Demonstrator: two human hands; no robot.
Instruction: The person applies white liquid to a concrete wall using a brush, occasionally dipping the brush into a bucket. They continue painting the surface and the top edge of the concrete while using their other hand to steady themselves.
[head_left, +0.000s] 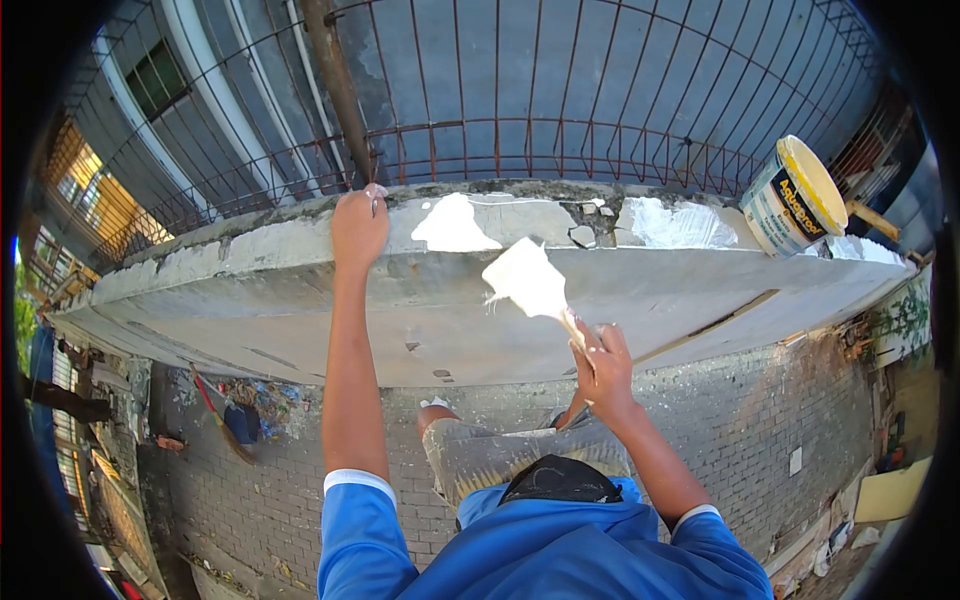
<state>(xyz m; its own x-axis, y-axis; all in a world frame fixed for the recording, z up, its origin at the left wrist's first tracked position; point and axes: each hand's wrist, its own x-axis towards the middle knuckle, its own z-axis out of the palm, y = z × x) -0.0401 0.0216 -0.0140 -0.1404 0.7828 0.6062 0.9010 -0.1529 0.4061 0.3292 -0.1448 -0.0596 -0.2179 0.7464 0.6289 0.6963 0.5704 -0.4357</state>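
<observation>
My right hand [605,370] is closed round the handle of a brush [525,280] whose head is thickly coated in white paint. The brush head is in front of the wall's upper edge, just below and right of a bright white paint patch [455,225]. My left hand [360,228] is closed at the top of the wall [290,235], left of that patch, by the foot of a rusty post; whatever its fingers grip is too small to name. A second, thinner white patch [680,222] lies farther right, beside cracked, flaking concrete [583,235].
A paint bucket [793,200] with a yellow inside rests tilted on the wall top at the right. Rusty wire fencing [500,90] rises behind the wall. Below are brick paving [700,450] and, at the left, a broom [222,415] near litter.
</observation>
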